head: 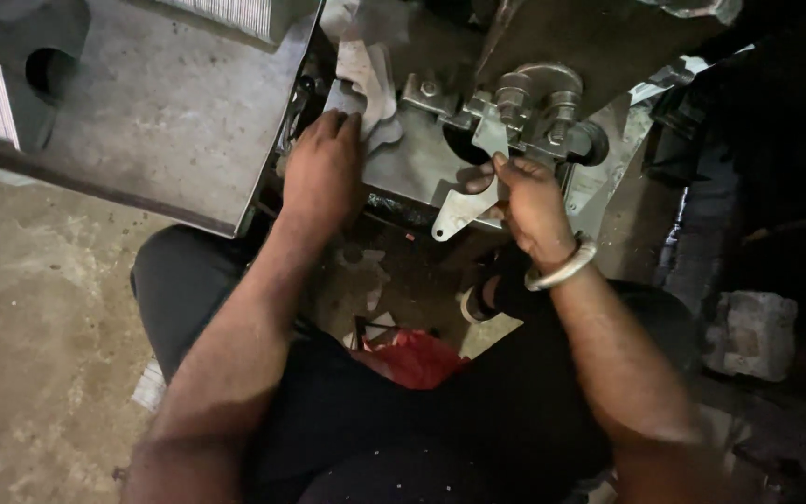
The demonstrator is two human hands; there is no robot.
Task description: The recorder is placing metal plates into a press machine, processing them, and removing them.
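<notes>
Right fingers [506, 173] pinching metal plate [459, 213], jig [524, 112] above

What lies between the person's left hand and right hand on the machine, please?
In the head view, between the left hand and right hand lies bare grey machine plate, with the flat metal piece that the right hand holds.

Dim, uneven light; right side sinks into deep shadow.

- A metal workshop, dim and grimy.
- A heavy steel machine bed [170, 121] with a bolted die fixture [524, 107] (rollers and clamps on top).
- Cut sheet-metal blanks [370, 79] piled by it.
- Stained concrete floor [30, 308] with scraps.
</notes>
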